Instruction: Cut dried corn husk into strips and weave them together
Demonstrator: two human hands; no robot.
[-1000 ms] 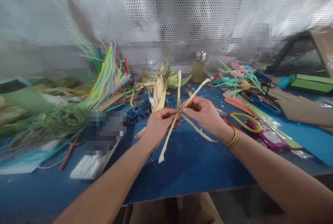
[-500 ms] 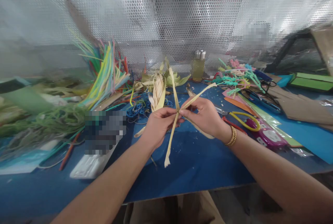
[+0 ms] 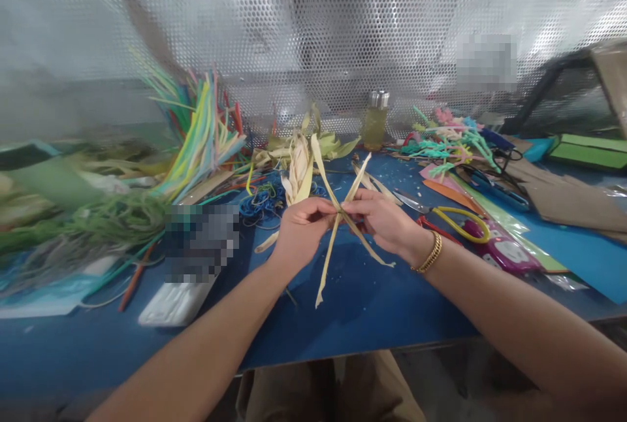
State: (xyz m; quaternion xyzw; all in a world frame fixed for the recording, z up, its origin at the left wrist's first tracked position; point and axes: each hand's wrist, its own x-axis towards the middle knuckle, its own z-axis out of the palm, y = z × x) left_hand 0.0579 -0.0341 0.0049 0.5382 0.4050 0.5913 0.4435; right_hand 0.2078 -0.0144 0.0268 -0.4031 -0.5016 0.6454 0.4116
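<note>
From here I see the left hand (image 3: 304, 226) and the right hand (image 3: 386, 223), each pinched narrow, holding the thin pale-yellow husk-like strips (image 3: 334, 239) above the flat blue table (image 3: 362, 321), their crossing seemingly made, but the ends (four, I count) standing out loose.

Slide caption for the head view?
Left hand and right hand pinch crossed pale husk strips above a blue table, scissors lying to the right.

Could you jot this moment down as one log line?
left hand: pinching pale strips near their crossing | right hand: pinching at same crossing | scissors: on blue table, right of right hand
</note>
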